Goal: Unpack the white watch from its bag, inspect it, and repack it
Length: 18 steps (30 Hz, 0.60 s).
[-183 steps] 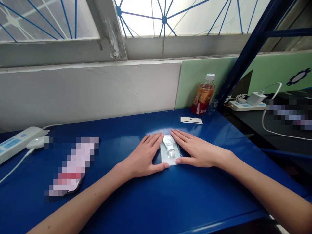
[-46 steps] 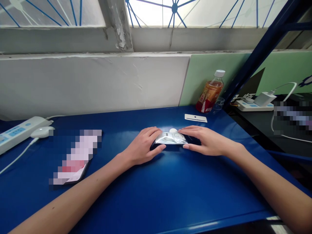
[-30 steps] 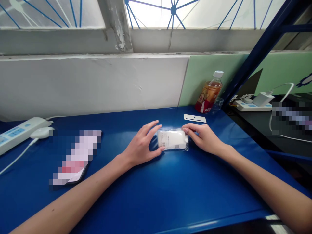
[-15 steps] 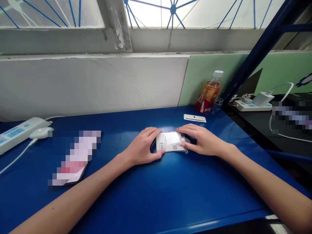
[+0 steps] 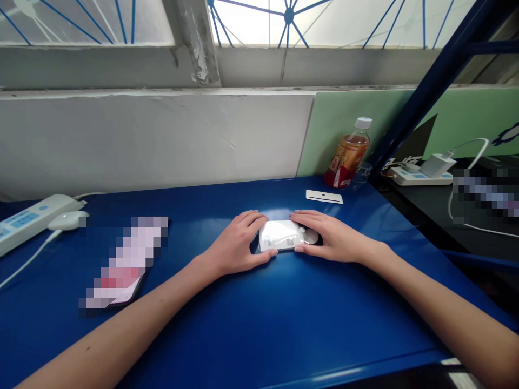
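A small white packet in clear plastic wrap (image 5: 278, 236) rests on the blue desk, with printed marks blurred by glare on its top. My left hand (image 5: 239, 243) grips its left end, fingers along the far edge and thumb along the near edge. At the opposite end my right hand (image 5: 334, 235) holds the packet the same way, thumb at the near corner. Beside that palm a round greyish disc-like part (image 5: 311, 236) shows at the packet's right end; what it is I cannot tell.
A phone with a blurred-out screen (image 5: 125, 259) lies left of my hands. Farther left is a white power strip (image 5: 40, 216) with a plugged-in cable. Behind my right hand are a flat white card-like piece (image 5: 324, 196) and a drink bottle (image 5: 347, 156). A blue post (image 5: 421, 81) slants up at right.
My right thumb has shifted from the packet's top to its near edge, and the right fingers sit slightly lower. Glare now covers more of the packet's print. My left hand has barely moved.
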Motion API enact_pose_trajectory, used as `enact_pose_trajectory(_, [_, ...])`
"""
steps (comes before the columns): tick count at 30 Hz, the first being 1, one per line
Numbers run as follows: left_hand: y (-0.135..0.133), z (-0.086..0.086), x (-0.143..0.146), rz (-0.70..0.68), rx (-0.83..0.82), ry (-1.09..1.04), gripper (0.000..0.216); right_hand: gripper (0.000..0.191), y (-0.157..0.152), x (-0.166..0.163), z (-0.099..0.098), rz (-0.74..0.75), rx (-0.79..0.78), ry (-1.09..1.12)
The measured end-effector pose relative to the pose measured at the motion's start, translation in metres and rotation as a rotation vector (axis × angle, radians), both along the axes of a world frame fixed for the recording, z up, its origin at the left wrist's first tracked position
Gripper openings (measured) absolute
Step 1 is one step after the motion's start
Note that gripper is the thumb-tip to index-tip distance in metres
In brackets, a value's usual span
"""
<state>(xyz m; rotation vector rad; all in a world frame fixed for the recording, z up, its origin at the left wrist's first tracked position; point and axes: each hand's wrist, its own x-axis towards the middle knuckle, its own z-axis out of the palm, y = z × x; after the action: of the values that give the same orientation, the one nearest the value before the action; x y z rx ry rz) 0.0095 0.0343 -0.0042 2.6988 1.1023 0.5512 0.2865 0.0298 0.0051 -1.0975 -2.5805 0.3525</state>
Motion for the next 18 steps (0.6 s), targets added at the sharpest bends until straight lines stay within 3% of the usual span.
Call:
enact_pose_trajectory(6, [0.0,0.0,0.0,-0.015,-0.056,0.103,0.075,0.056,-0.004,-0.005,0.001,0.006,0.056,0.01])
enact_pose_trajectory(18, [0.0,0.003,0.001,-0.017,-0.058,0.095,0.065,0.039,-0.007,-0.015,-0.005,-0.105,0.1,0.029])
